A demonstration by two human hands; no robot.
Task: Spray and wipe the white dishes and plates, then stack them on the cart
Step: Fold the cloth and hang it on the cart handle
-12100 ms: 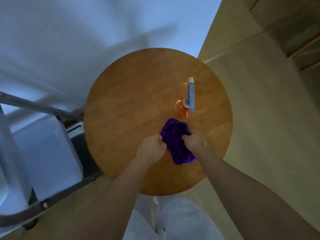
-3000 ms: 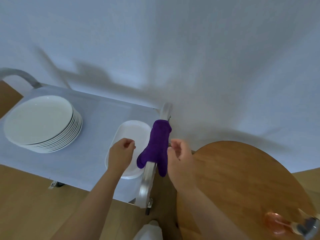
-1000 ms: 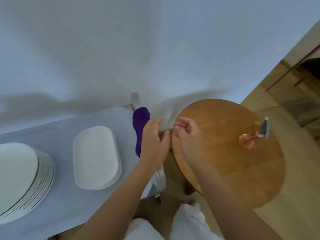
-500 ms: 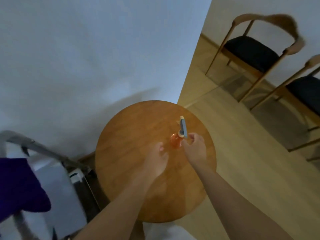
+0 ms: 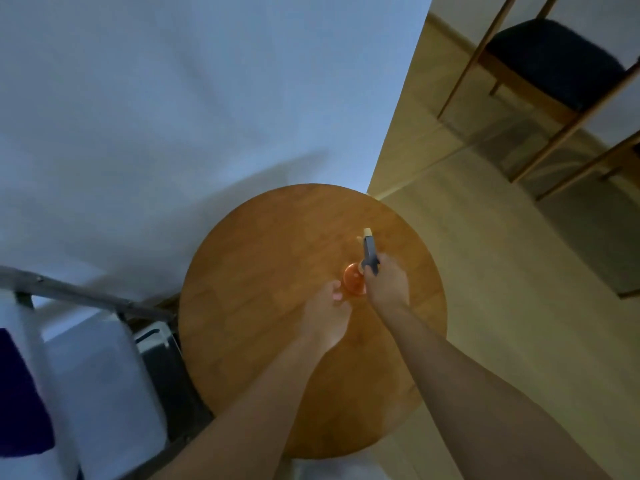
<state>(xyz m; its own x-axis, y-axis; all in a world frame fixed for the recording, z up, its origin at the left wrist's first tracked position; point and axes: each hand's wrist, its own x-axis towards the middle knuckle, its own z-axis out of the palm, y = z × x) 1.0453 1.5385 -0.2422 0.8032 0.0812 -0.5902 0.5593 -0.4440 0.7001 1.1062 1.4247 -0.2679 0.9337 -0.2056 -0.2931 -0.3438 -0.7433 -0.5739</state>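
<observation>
The right hand [image 5: 386, 284] is on the spray bottle [image 5: 360, 271], which stands upright on the round wooden worktop [image 5: 263, 271], a little right of its middle; the fingers curl around the grey trigger head above the orange body, so this grip is closed on the bottle. The left hand [image 5: 325, 318] is just beside the bottle on its left side, with the fingers relaxed and holding nothing; I cannot tell if the fingertips touch the orange body or only come near it. At the left edge the cart [image 5: 104, 375] is partly in view, with its grey metal frame and a pale top surface, and the purple cloth [image 5: 20, 400] hangs there, well apart from both hands. No white dish or plate is visible from this angle, so their place cannot be told. I judge that the step in hand is to take up the sprayer, the start of the spray part; no wiping is under way now. The next move probably calls for lifting the bottle straight up off the worktop, carrying it to the cart side and pointing the nozzle at a dish before squeezing the trigger. The free left hand could then fetch the cloth.
</observation>
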